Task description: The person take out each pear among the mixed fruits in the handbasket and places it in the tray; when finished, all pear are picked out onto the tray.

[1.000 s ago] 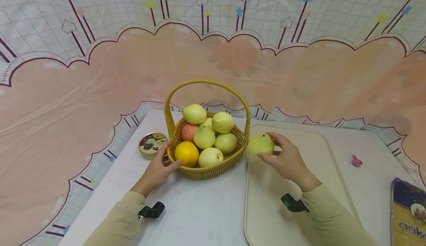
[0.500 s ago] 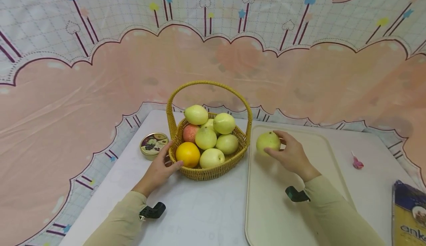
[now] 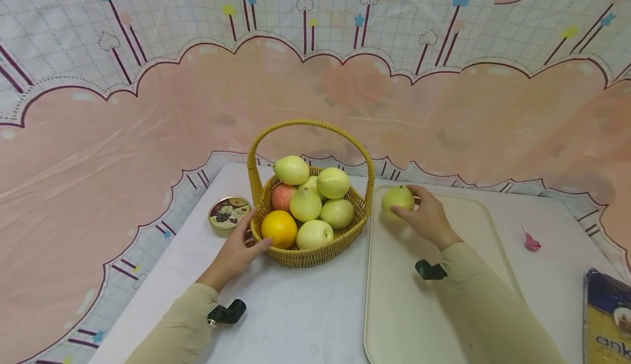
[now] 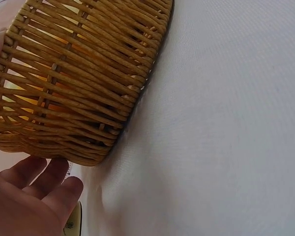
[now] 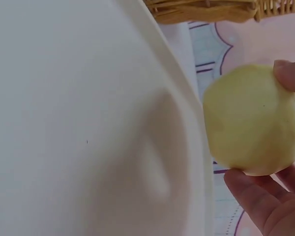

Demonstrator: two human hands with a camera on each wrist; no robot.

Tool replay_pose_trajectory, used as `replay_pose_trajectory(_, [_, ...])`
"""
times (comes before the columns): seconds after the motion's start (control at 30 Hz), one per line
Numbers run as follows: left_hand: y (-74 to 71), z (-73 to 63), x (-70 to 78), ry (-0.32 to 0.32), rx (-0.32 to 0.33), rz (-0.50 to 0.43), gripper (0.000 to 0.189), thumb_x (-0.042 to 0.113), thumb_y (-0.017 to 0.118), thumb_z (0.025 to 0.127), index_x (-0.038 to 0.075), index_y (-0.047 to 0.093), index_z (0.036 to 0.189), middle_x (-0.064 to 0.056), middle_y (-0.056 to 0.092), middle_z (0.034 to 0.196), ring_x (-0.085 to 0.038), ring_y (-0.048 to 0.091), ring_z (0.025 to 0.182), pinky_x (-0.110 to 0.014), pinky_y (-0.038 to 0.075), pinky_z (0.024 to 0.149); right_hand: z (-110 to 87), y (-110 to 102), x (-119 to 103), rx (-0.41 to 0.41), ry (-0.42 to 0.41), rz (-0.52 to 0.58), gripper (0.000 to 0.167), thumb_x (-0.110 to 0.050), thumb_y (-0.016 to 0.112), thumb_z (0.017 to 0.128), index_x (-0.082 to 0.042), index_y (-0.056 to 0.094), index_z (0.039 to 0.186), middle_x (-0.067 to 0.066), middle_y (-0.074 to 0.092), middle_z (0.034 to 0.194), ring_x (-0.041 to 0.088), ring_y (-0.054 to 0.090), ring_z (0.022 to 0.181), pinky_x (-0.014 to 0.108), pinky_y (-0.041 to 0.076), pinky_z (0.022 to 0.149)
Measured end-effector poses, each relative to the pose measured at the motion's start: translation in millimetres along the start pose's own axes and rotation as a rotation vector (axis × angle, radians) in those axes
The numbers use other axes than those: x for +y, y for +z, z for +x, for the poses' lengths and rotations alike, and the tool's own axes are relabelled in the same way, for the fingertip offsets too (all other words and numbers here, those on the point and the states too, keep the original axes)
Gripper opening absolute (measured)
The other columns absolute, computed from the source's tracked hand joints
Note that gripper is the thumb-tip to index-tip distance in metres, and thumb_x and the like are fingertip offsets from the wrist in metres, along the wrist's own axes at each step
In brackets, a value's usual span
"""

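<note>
My left hand holds the left end of a yellow wicker basket, its thumb near the front rim beside an orange. In the left wrist view, its fingers lie along the basket's end. My right hand holds a round yellow-green fruit with a short stem, thumb on one side and fingers on the other. The fruit is over the back left of the cream tray. In the right wrist view, a shadow falls on the tray. Several pale green fruits and a reddish fruit fill the basket.
A round tin stands left of the basket, close to my left fingers. Right of the tray lie a pink-wrapped lollipop and a blue and yellow packet. A patterned curtain hangs behind the table.
My right hand has carried the yellow-green fruit away from the basket's right side, rightward and then slightly back over the tray. My left hand stays on the basket.
</note>
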State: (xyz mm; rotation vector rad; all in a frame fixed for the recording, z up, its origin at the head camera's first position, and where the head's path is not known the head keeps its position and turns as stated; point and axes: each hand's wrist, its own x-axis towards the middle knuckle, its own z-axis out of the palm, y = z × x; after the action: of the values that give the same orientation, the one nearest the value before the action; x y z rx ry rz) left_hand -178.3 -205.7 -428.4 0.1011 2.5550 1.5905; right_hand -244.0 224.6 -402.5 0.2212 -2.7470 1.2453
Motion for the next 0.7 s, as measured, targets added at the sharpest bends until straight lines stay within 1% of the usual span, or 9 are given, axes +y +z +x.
replay_pose_trajectory(0.2, [-0.6,-0.3,-2.9,-0.005,0.004,0.0,0.092,0.041,0.071,0.094,0.017,0.012,0.162,-0.023,0.022,0.161,-0.044,0.038,0.138,-0.053,0.036,0.112,8.9,7.3,1.7,0.006,0.032,0.032,0.075,-0.03,0.075,0.09,0.004,0.04,0.147,0.029,0.046,0.143,0.047,0.047,0.127,0.057,0.047,0.099])
replay_pose_trajectory(0.4, [-1.4,-1.4,0.3,-0.003,0.007,0.006,0.092,0.04,0.071,0.094,0.017,0.013,0.162,-0.022,0.023,0.161,-0.043,0.039,0.137,-0.053,0.036,0.112,15.9,11.7,3.3,0.024,0.06,0.078,0.072,-0.029,0.075,0.091,0.002,0.041,0.147,0.028,0.046,0.143,0.046,0.047,0.126,0.055,0.047,0.099])
replay_pose_trajectory(0.7, [0.3,-1.9,3.1,0.014,0.009,0.009,0.089,0.037,0.069,0.096,0.014,0.013,0.161,-0.023,0.023,0.161,-0.044,0.038,0.138,-0.051,0.034,0.113,25.8,20.8,9.5,0.044,0.088,0.091,0.072,-0.03,0.074,0.091,0.002,0.04,0.147,0.028,0.045,0.144,0.044,0.047,0.127,0.055,0.043,0.104])
